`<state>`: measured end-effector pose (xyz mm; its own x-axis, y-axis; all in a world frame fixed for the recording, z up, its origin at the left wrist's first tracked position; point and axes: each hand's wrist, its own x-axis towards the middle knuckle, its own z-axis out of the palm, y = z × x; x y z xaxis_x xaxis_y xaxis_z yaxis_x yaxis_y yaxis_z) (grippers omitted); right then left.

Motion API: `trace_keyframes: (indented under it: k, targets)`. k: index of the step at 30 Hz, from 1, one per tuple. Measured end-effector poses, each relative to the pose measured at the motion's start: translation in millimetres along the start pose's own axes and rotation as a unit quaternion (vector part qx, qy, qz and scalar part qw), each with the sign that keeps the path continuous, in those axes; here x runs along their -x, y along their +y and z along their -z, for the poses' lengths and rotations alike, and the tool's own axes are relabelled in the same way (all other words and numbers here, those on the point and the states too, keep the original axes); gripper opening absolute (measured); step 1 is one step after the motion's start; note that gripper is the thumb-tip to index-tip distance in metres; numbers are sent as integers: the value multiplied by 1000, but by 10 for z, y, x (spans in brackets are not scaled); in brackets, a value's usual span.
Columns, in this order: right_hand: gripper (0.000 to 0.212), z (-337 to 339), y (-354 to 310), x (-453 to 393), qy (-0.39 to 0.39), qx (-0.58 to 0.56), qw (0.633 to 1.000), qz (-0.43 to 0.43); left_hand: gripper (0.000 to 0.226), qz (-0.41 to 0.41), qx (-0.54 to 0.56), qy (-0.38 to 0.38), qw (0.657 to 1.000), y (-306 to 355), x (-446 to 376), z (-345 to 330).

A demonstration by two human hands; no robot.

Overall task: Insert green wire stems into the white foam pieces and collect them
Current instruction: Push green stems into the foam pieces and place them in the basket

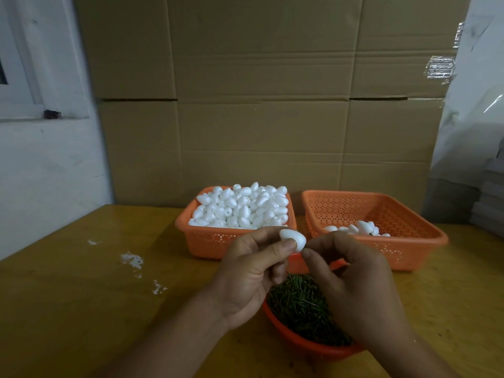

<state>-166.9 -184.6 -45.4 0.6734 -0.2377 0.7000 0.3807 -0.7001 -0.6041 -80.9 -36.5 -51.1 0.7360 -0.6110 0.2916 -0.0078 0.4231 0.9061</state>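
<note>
My left hand [251,271] pinches a white egg-shaped foam piece [293,238] between thumb and fingers above the table. My right hand [351,279] is right beside it, its thumb and forefinger pinched together at the foam's right end; any stem between them is too small to see. Under both hands stands a round orange bowl [305,343] holding a heap of short green wire stems [297,301]. Behind, the left orange basket [207,238] is heaped with white foam pieces [240,207]. The right orange basket [403,244] holds a few foam pieces [360,229].
Everything sits on a yellowish wooden table [81,309] with white foam crumbs [132,260] scattered at the left. Stacked cardboard boxes [259,105] wall off the back. A white wall stands at the left, and plastic-wrapped goods [474,118] at the right.
</note>
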Motion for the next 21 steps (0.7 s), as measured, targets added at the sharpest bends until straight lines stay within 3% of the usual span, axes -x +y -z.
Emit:
trace_keyframes:
  k: [11,21]
  targets:
    - [20,-77,-44,20,-29,-121,992,-24,22,-30,-40,35,998,-20,-4,-30]
    - [23,-96,-91,31,-12,-123,992,-16,27,-106,-160,45,980,11,48,-112]
